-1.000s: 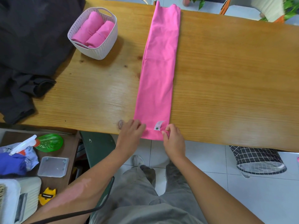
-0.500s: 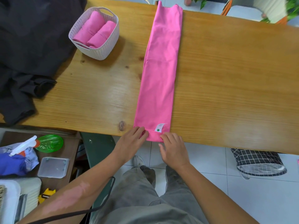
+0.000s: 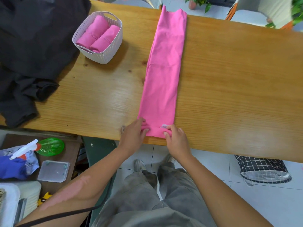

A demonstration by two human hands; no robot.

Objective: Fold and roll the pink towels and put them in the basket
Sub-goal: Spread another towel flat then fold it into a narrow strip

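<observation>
Between both hands (image 3: 133, 134) (image 3: 176, 139): towel (image 3: 164, 76) end.

A long folded pink towel (image 3: 164, 76) lies lengthwise across the wooden worktop (image 3: 229, 89). At its near end the left hand (image 3: 134, 135) and right hand (image 3: 176, 139) pinch a small first roll. A white basket (image 3: 111, 51) at the far left holds two rolled pink towels (image 3: 98, 37), beside dark clothing (image 3: 32, 46).

We look down on a long wooden table (image 3: 229, 82) spanning the frame, pale floor tiles (image 3: 270, 202) at lower right, a dark side table (image 3: 72, 153) at lower left, and chairs (image 3: 255, 15) with potted plants (image 3: 198, 2) along the top edge.
</observation>
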